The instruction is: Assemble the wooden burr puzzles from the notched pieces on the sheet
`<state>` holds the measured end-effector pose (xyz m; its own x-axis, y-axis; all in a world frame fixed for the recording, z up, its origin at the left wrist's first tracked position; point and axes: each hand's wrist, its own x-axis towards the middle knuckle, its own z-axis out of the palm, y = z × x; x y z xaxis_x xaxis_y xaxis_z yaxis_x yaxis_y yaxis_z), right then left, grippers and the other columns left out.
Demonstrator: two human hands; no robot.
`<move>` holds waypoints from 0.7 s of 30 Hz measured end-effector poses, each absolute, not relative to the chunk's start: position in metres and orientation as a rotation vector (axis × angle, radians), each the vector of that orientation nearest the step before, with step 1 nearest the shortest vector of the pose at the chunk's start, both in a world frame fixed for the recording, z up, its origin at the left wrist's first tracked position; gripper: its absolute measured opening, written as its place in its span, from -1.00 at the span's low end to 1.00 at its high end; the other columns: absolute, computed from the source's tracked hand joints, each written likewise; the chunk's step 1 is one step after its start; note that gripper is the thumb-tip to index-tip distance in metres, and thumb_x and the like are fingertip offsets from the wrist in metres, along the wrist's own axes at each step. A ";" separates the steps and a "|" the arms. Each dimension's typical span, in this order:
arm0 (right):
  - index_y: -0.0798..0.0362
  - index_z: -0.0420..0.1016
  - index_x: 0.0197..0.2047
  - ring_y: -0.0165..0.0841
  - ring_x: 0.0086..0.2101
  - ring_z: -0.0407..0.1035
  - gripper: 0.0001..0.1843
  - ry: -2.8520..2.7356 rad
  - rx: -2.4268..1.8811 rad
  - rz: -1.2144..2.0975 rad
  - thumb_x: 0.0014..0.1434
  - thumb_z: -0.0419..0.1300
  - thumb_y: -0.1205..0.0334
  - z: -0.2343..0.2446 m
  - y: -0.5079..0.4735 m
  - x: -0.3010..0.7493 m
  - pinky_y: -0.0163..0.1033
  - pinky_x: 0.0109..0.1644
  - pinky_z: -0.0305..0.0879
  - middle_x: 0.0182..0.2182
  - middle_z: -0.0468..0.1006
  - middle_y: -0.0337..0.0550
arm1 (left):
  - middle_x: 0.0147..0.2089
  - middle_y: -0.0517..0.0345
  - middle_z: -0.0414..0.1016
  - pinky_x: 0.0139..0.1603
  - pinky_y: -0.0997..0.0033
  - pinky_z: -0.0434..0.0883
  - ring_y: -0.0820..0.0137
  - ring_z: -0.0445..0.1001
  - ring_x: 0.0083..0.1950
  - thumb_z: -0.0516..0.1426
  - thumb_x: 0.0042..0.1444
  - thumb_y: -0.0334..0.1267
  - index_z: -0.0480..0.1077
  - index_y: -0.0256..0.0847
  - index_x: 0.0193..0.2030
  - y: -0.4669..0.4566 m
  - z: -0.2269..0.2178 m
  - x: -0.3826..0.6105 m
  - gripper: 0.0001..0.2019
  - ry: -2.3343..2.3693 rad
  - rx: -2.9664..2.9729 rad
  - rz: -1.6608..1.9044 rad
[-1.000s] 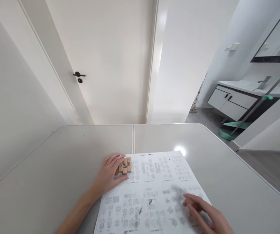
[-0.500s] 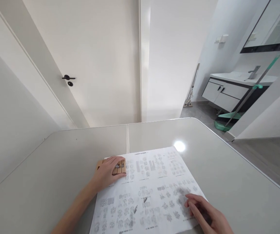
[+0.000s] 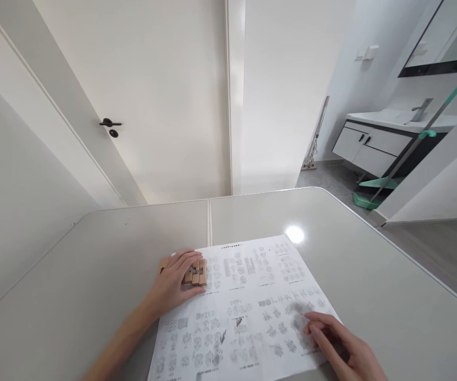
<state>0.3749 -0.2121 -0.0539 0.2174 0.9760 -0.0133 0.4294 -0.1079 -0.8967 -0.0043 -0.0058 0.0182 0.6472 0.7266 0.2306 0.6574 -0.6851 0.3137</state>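
A wooden block puzzle (image 3: 197,274) made of short, notched light-brown pieces lies at the left edge of a printed paper sheet (image 3: 248,296). My left hand (image 3: 171,283) covers much of it, fingers along the far side and thumb at the near side. Another bit of wood (image 3: 163,263) shows behind that hand, mostly hidden. The sheet carries many small grey diagrams of pieces and has a few dark worn spots. Over its lower right corner, my right hand (image 3: 341,341) rests with fingers loosely curled and thumb apart; nothing shows in it.
The sheet lies on a pale grey table (image 3: 268,214) with a seam across it and rounded far corners. Beyond stands a white door (image 3: 172,106) with a black handle. At the right are a washbasin cabinet (image 3: 371,140), a green broom and dustpan (image 3: 367,201), and a mop (image 3: 317,135).
My left thumb has slid slightly down along the near side of the puzzle, baring a little more of it. The right hand keeps nearly the same pose. The view has shifted slightly.
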 end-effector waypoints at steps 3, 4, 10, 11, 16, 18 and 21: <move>-0.03 0.62 -0.04 -0.23 -0.30 0.61 -0.57 -1.343 -1.679 0.853 0.29 0.18 -0.18 -0.056 -0.213 0.376 -0.37 -0.25 0.54 -0.31 0.68 -0.08 | 0.38 0.00 0.36 0.35 -0.09 0.33 0.01 0.27 0.42 0.35 0.11 0.05 0.20 0.07 0.37 -0.007 0.021 -0.016 -0.27 1.159 2.672 0.522; -0.03 0.62 -0.04 -0.24 -0.30 0.61 -0.57 -1.347 -1.683 0.849 0.30 0.17 -0.18 -0.057 -0.213 0.377 -0.37 -0.24 0.54 -0.31 0.68 -0.09 | 0.39 -0.01 0.34 0.35 -0.09 0.34 0.01 0.27 0.42 0.34 0.12 0.06 0.19 0.08 0.39 -0.007 0.022 -0.022 -0.26 1.177 2.670 0.526; -0.04 0.63 -0.06 -0.26 -0.34 0.61 -0.57 -1.350 -1.686 0.823 0.28 0.19 -0.18 -0.056 -0.214 0.377 -0.37 -0.23 0.54 -0.33 0.68 -0.10 | 0.42 -0.01 0.29 0.32 -0.11 0.37 -0.03 0.27 0.42 0.30 0.14 0.11 0.15 0.07 0.42 -0.007 0.018 -0.068 -0.24 1.376 2.626 0.538; -0.04 0.63 -0.06 -0.26 -0.34 0.61 -0.57 -1.344 -1.686 0.824 0.27 0.19 -0.19 -0.055 -0.214 0.376 -0.37 -0.24 0.55 -0.33 0.68 -0.11 | 0.42 -0.02 0.29 0.33 -0.11 0.36 -0.04 0.27 0.41 0.30 0.14 0.12 0.15 0.05 0.42 -0.007 0.016 -0.074 -0.23 1.410 2.614 0.534; -0.04 0.64 -0.08 -0.25 -0.33 0.61 -0.56 -1.340 -1.675 0.824 0.26 0.19 -0.20 -0.050 -0.214 0.374 -0.37 -0.24 0.55 -0.33 0.69 -0.10 | 0.43 -0.08 0.26 0.32 -0.10 0.36 -0.06 0.27 0.40 0.30 0.13 0.14 0.11 0.00 0.44 -0.009 0.006 -0.089 -0.19 1.455 2.561 0.457; -0.04 0.64 -0.09 -0.26 -0.34 0.61 -0.56 -1.338 -1.676 0.822 0.25 0.20 -0.21 -0.049 -0.214 0.373 -0.38 -0.25 0.54 -0.33 0.69 -0.11 | 0.43 -0.10 0.26 0.32 -0.12 0.35 -0.07 0.28 0.40 0.29 0.14 0.12 0.10 -0.02 0.44 -0.009 0.006 -0.086 -0.19 1.449 2.544 0.444; -0.03 0.65 -0.10 -0.27 -0.36 0.60 -0.52 -1.316 -1.677 0.818 0.21 0.22 -0.25 -0.048 -0.213 0.373 -0.39 -0.27 0.54 -0.35 0.69 -0.11 | 0.42 -0.11 0.27 0.33 -0.13 0.33 -0.08 0.27 0.39 0.26 0.17 0.10 0.12 -0.04 0.43 -0.008 0.009 -0.076 -0.24 1.419 2.543 0.440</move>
<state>0.3726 -0.2132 -0.0480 0.2387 0.9711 0.0011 0.4286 -0.1043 -0.8974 -0.0760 -0.0083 0.0087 0.4962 0.8531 0.1613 0.7948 -0.5211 0.3112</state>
